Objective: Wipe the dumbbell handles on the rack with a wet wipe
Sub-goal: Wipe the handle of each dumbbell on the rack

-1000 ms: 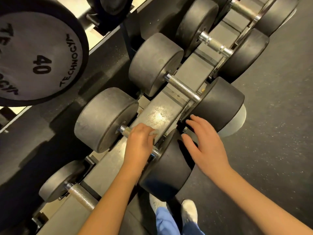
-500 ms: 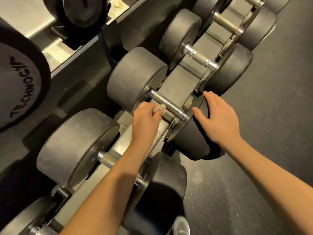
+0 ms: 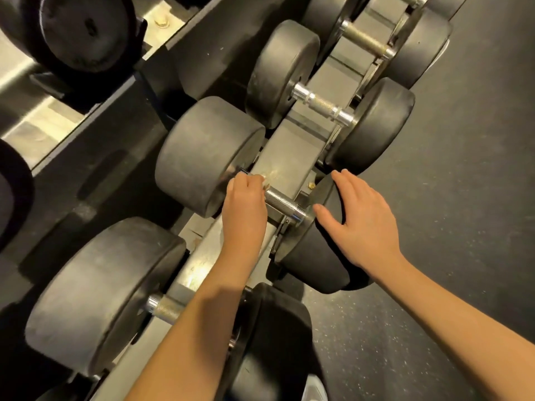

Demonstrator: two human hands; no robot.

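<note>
Four knurled steel dumbbell handles (image 3: 322,105) lie crosswise over the grey rack (image 3: 295,149), each between black rubber heads (image 3: 202,157). On the second handle (image 3: 282,202) from the near end, a small pale scrap, probably the wet wipe (image 3: 265,184), peeks from the left hand (image 3: 246,206) gripping its far end.

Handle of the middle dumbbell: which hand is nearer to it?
Left. The left hand grips the handle at its left end; the right hand rests open on the weight head beside the handle's other end.

left hand (image 3: 246,204), right hand (image 3: 364,224), forearms (image 3: 202,314) bare; pale shoe toe (image 3: 315,387)
</note>
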